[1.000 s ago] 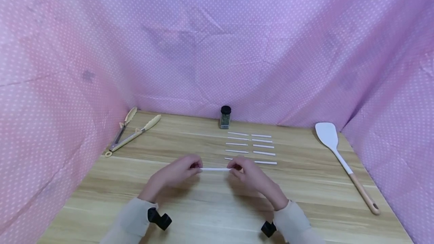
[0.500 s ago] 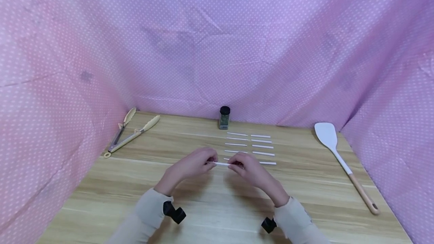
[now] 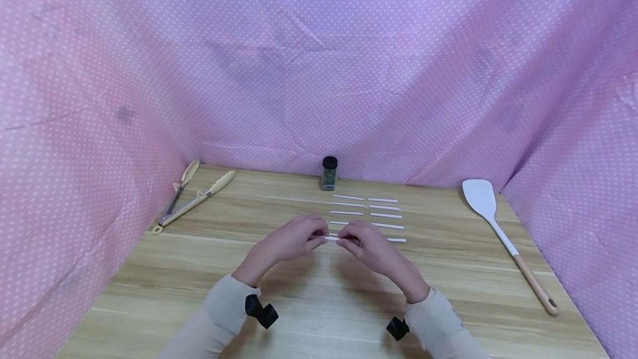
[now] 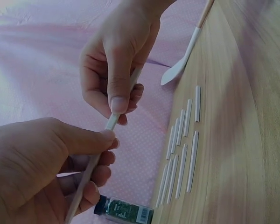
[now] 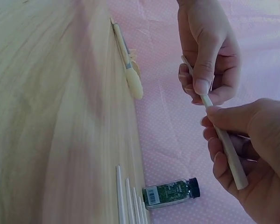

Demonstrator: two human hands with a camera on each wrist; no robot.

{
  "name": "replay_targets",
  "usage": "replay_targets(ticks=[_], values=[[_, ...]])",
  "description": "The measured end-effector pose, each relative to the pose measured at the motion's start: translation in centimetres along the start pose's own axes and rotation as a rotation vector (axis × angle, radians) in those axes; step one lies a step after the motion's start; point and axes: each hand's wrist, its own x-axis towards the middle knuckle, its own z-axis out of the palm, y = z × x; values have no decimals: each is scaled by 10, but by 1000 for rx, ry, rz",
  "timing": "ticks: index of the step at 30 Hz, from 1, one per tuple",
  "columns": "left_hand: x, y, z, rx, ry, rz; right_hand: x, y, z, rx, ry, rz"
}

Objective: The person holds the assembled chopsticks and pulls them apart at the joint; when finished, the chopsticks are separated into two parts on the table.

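Between thumb and fingers, my left hand (image 3: 291, 241) pinches a slim white stick (image 4: 113, 122). My right hand (image 3: 371, 248) pinches it too, close beside the left, so a short stretch shows between the fingertips in the head view. In the right wrist view, the thicker end of the stick (image 5: 231, 156) runs across the right fingers, while a thinner end pokes out past the left fingers. Behind the hands, white sticks lie on the table in two columns: thinner sticks (image 3: 347, 213) at left, thicker sticks (image 3: 386, 215) at right. The right hand partly hides the nearest row.
A black-capped spice jar (image 3: 329, 174) with green contents stands at the back of the wooden table (image 3: 319, 303). Spread tongs (image 3: 189, 206) lie at the left, and a white spatula (image 3: 493, 220) with a wooden handle at the right. Pink dotted cloth (image 3: 319, 71) encloses the table.
My left hand has moved right, up close to the right hand, and the stretch of stick showing between them has become shorter. The right hand has hardly moved.
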Motion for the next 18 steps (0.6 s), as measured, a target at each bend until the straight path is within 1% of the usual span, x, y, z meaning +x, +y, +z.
replay_targets(ticks=[5,10,13,18], values=[[2,-5,1,-23,41,65,0,1,-3,-4,58,-89],[5,-9,-1,-70,80,141,-1,1,-2,-47,125,-170],[6,-10,-2,-97,94,160,-2,2,-1,-84,153,-188],[7,-11,1,-96,132,167,-3,3,1,-118,186,-201]])
